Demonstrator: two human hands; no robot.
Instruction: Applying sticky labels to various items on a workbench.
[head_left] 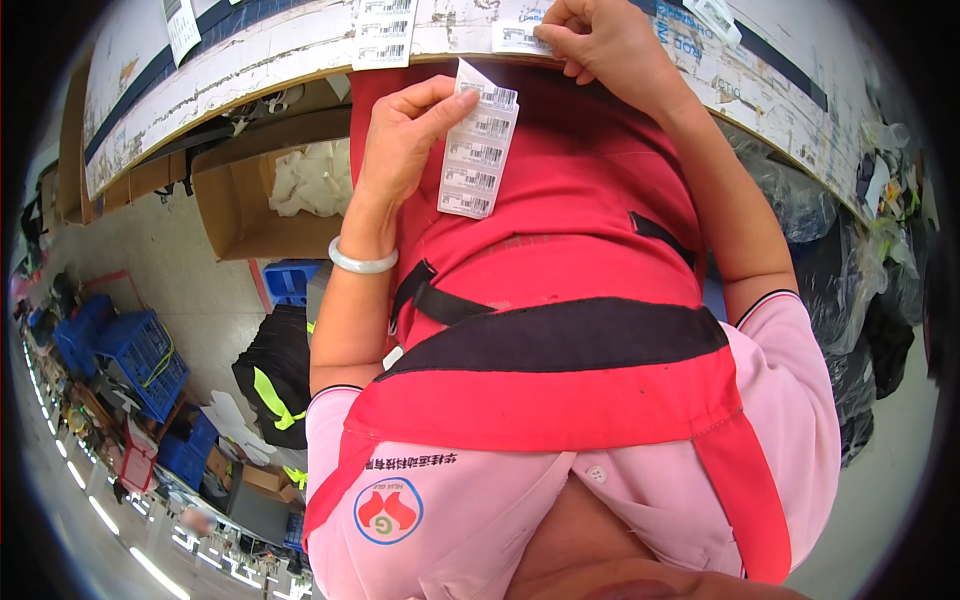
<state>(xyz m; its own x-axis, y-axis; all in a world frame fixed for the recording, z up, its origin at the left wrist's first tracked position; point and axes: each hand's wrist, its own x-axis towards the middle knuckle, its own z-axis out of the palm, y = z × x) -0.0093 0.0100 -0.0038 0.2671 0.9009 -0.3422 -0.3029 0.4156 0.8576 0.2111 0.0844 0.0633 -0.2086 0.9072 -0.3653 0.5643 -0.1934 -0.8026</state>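
Observation:
My left hand pinches the top of a short strip of white barcode labels, which hangs down in front of my red apron. One corner of the strip's top is folded up. At the table's near edge my right hand has its thumb and fingertips closed on the right end of a single white label. That label lies on or just above the table edge; I cannot tell which. Another strip of barcode labels lies on the table between and beyond my hands.
The worn white table spans the far side. A white tag lies at its left, a clear plastic piece at its right. Below stand an open cardboard box and blue crates; plastic-wrapped bags sit at right.

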